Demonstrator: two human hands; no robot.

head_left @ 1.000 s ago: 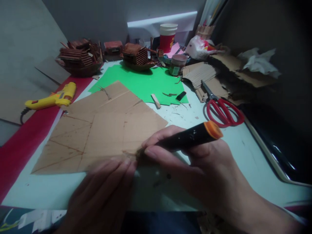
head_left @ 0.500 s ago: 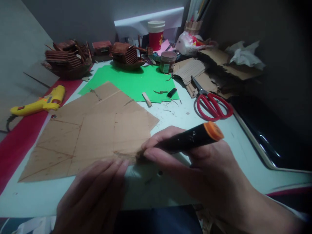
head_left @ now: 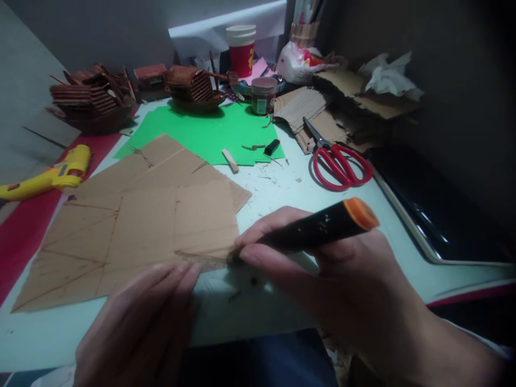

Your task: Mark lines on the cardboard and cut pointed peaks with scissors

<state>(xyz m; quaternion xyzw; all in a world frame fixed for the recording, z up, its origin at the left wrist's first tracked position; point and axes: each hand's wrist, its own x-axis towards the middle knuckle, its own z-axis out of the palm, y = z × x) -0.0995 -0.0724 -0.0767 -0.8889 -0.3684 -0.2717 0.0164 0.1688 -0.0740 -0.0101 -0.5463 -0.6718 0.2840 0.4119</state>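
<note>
The right hand's fingers pinch the pen, likely drawing on the card on the counter, and the left hand's flat fingers, just resting on it, should hold it still next.

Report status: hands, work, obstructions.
Left hand on near edge of flat brown cardboard sheet. Right hand holding black, orange-ended marker at that edge. Red-handled metal scissors off the sheet.
</note>
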